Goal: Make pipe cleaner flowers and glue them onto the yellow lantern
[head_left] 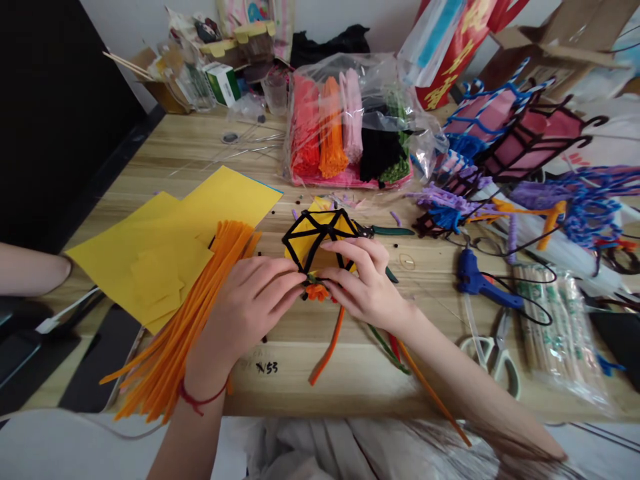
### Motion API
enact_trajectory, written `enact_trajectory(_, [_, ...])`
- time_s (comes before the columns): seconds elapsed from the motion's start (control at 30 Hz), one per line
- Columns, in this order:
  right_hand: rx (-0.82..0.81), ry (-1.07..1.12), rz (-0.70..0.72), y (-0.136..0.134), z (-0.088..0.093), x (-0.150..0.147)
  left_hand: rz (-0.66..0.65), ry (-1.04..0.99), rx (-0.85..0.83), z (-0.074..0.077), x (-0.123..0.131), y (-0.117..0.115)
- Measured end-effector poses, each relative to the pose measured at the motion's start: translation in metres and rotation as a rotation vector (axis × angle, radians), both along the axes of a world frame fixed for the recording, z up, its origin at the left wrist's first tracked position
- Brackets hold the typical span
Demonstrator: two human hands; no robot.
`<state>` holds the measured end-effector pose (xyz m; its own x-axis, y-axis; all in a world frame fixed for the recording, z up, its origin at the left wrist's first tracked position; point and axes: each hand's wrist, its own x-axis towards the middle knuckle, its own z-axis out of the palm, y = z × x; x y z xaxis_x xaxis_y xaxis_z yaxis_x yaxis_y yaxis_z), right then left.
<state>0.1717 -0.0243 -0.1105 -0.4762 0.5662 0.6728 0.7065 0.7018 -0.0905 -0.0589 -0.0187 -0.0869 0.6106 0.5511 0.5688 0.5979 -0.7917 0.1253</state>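
A small lantern [320, 233] of yellow paper framed in black pipe cleaners lies on the wooden table [200, 143] in front of me. My left hand [250, 303] pinches its lower edge from the left, fingers closed. My right hand [363, 280] grips the same lower edge from the right, thumb and fingers closed on the frame. Between the fingertips sits a small orange pipe-cleaner coil [317, 291], and an orange pipe cleaner [330, 347] trails from it toward the table's front edge.
A bundle of orange pipe cleaners [185, 327] lies over yellow paper sheets [165, 247] at left. A plastic bag of coloured pipe cleaners [350, 127] stands behind. A blue glue gun [475, 277], scissors [493, 353], green pliers [393, 231] and finished lanterns [510, 133] are at right. Another person's arm [30, 267] rests at far left.
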Motion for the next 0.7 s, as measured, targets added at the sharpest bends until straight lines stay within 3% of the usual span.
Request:
enact_trajectory(0.23, [-0.038,0.018,0.004,-0.010,0.000,-0.001,0.039,-0.020,0.042,-0.002,0.013,0.003])
enact_trajectory(0.37, [-0.047,0.030,-0.075,-0.018,-0.003,-0.010,0.035,-0.145,-0.078,-0.004,0.014,0.003])
enact_trajectory(0.5, [0.097,0.005,-0.196,-0.015,-0.011,-0.022,0.029,-0.251,-0.174,-0.007,0.015,0.000])
enact_trajectory(0.7, [0.165,0.061,-0.171,-0.003,-0.012,-0.027,0.163,-0.452,-0.307,-0.011,0.024,-0.007])
